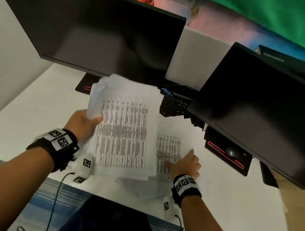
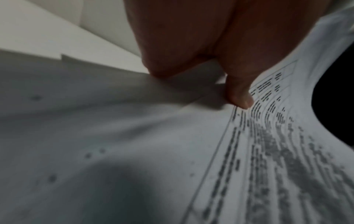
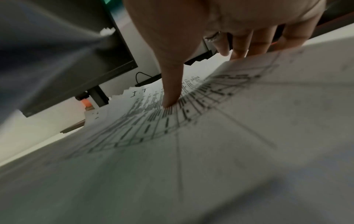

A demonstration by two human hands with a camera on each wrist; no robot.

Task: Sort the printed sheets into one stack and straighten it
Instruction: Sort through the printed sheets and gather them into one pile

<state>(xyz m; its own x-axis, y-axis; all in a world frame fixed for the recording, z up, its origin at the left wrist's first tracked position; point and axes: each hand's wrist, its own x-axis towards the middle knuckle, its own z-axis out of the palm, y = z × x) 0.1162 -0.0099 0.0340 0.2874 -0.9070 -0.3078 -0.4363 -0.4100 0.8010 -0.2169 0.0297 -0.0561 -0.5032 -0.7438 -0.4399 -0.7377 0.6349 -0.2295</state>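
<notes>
My left hand (image 1: pixel 92 121) holds a thick bundle of printed sheets (image 1: pixel 124 131) raised over the white desk (image 1: pixel 27 119), gripping its left edge. The thumb (image 2: pixel 242 101) lies on the top page and the fingers are hidden beneath. The bundle (image 2: pixel 268 151) is uneven, its far corners fanned out. My right hand (image 1: pixel 183 163) is on a single printed sheet (image 1: pixel 168 148) lying to the bundle's right. Its thumb (image 3: pixel 169 100) presses the print while the fingers (image 3: pixel 239 50) curl behind the sheet's (image 3: pixel 210 121) raised right edge. More loose sheets (image 1: pixel 141 188) lie under the bundle near the desk's front edge.
Two dark monitors (image 1: pixel 100 33) (image 1: pixel 259 110) hang close over the back of the desk. A black keyboard (image 1: pixel 176 106) sits between them. A stand base with a red line (image 1: pixel 225 156) carries a mouse (image 1: pixel 231 153). Cables hang from both wrists over the desk's front edge.
</notes>
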